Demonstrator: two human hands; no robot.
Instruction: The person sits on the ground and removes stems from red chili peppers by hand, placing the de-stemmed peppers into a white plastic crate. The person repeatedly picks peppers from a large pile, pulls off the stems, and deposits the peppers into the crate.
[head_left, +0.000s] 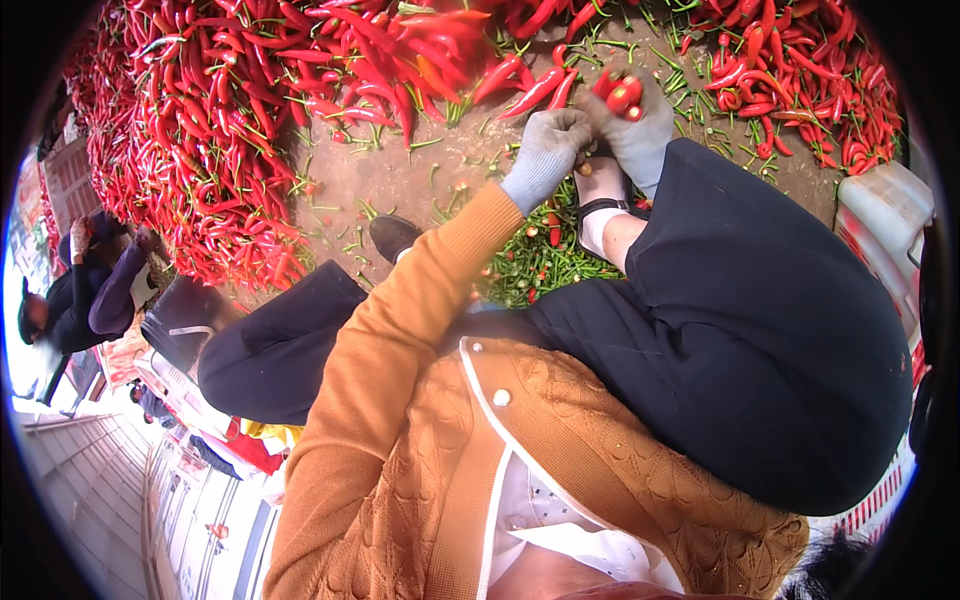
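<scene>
My left hand (551, 146), in a grey knit glove below an orange cuff, has its fingers bent together close against my right hand; whether they pinch anything is hidden. My right hand (641, 127), also gloved and partly blurred, is closed around several red chili peppers (622, 96), their blunt ends facing up. Loose red chilies (536, 94) lie on the brown ground just beyond both hands. Beneath my hands, between my legs, is a heap of green chili stems (547, 259) with a few red bits in it.
A large pile of red chilies (195, 127) spreads at the left and top, another pile (795, 75) at the upper right. My shoes (394, 236) rest on the ground near the stems. A whitish plastic container (889, 202) stands at right. Another person (82, 300) sits at far left.
</scene>
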